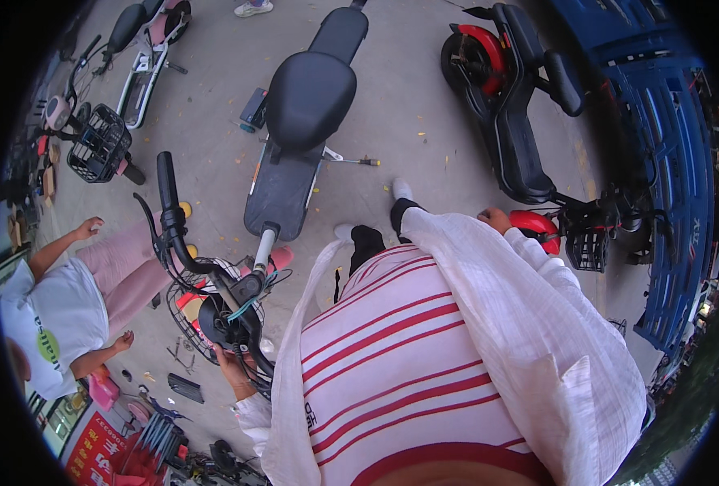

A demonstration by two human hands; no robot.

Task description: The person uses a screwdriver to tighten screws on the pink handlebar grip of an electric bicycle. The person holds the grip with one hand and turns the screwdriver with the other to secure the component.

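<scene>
The white shirt (400, 368) has red stripes (448, 311), dark lettering (311, 416) and a red collar (456, 451). Over the shirt hangs an open white overshirt (529, 324); below the shirt show black trousers (366, 243) and pale shoes (401, 189).

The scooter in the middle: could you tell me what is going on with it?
The camera wearer stands beside the scooter, left hand by its handlebar and front basket; whether it grips anything is unclear. The right hand is away from this scooter. Another person stands beyond the handlebar.
</scene>
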